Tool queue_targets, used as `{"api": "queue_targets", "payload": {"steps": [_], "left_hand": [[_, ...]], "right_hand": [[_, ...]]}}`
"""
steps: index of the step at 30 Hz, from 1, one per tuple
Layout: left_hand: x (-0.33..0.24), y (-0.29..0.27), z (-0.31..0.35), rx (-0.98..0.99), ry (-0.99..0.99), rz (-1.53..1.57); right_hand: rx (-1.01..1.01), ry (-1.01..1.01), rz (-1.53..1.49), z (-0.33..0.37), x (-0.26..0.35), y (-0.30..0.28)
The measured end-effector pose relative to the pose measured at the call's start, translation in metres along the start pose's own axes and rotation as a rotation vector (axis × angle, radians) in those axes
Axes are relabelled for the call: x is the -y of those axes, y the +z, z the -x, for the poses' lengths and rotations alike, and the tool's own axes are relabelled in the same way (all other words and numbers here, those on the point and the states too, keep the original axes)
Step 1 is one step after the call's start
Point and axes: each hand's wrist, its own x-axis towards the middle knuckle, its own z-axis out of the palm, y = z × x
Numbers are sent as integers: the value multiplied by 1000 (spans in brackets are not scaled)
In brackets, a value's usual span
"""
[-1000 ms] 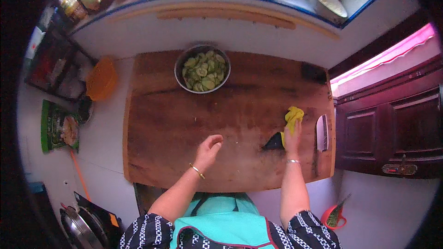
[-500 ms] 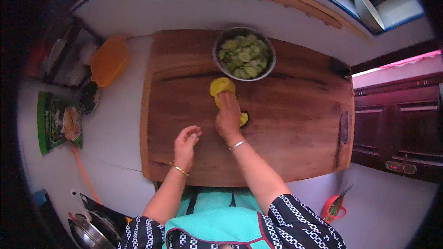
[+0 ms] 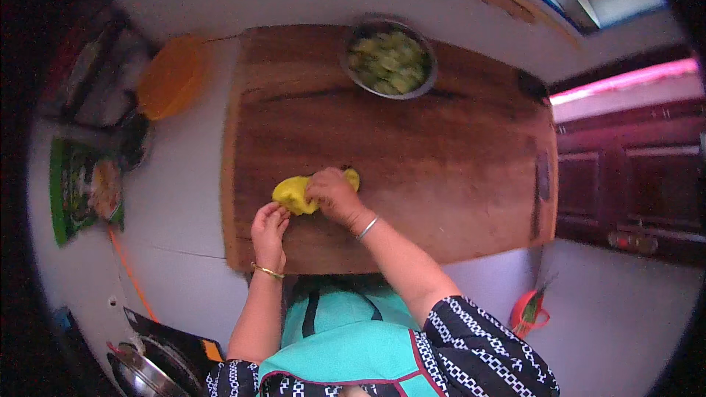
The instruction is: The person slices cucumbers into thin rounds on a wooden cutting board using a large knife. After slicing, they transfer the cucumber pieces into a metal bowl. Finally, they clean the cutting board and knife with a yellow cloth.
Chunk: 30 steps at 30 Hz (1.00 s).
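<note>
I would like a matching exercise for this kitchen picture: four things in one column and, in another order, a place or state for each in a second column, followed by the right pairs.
Things:
1. yellow cloth
2. metal bowl
3. orange lid
4. left hand

Places or states:
A. on the white counter, left of the wooden board
B. at the far edge of the board, full of green slices
C. pressed on the board under the right hand
D. resting at the near left part of the board, beside the cloth

Pairs: 1-C, 2-B, 3-A, 4-D
</note>
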Motion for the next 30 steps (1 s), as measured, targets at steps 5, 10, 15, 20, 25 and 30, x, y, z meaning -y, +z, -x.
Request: {"api": "queue_targets", "payload": {"steps": [5, 10, 15, 20, 25, 30], "left_hand": [[45, 94, 31, 216, -92, 16], [104, 152, 82, 613, -350, -49], [155, 179, 127, 880, -753, -222], [153, 141, 120, 873, -804, -188], [117, 69, 99, 820, -761, -142], [108, -21, 88, 668, -768, -57]], "right_hand": [[-234, 185, 213, 94, -69, -139], [-907, 746, -299, 192, -85, -268], [-802, 801, 602, 300, -116, -312], [-669, 872, 734, 263, -46, -213], [-576, 700, 593, 170, -5, -89], [-445, 416, 369, 57, 16, -12]]}}
